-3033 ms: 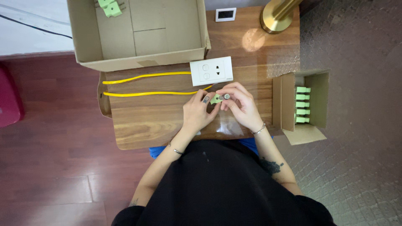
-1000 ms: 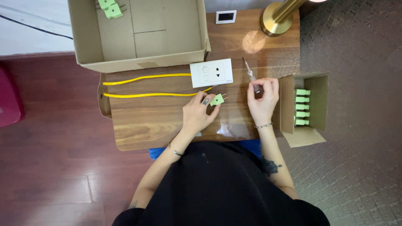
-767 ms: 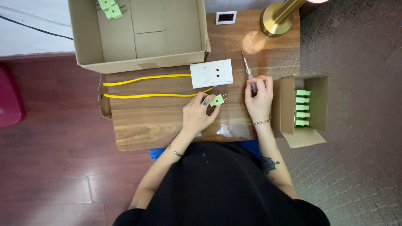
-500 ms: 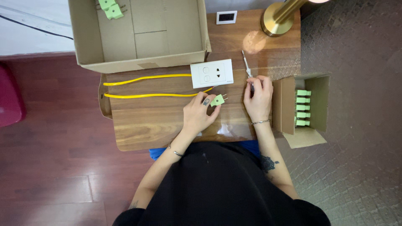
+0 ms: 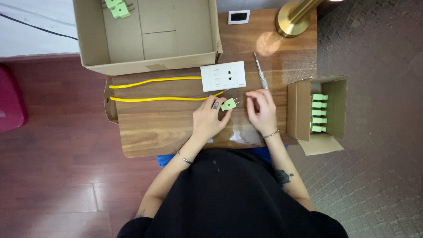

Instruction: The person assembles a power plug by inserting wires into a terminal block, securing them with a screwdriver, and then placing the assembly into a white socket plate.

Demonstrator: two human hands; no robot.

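Observation:
My left hand [image 5: 208, 117] holds a small green plug [image 5: 228, 104] at the end of a yellow cable [image 5: 154, 98], its prongs pointing right. My right hand [image 5: 261, 108] rests just right of the plug with its fingers apart and nothing in it. A thin screwdriver [image 5: 260, 76] lies on the wooden table [image 5: 154, 128] just above my right hand. A white wall socket plate [image 5: 222, 76] sits above the plug, with a second yellow cable [image 5: 154, 81] running left from it.
A large open cardboard box [image 5: 145, 35] at the back holds green plugs [image 5: 118, 8]. A small cardboard box [image 5: 317, 112] at the right holds several green plugs. A brass lamp base [image 5: 291, 20] and a small white device [image 5: 238, 16] stand at the back.
My right hand carried the screwdriver to the right, laid it on the table beside the socket plate, and let go. The left hand has kept the plug in place.

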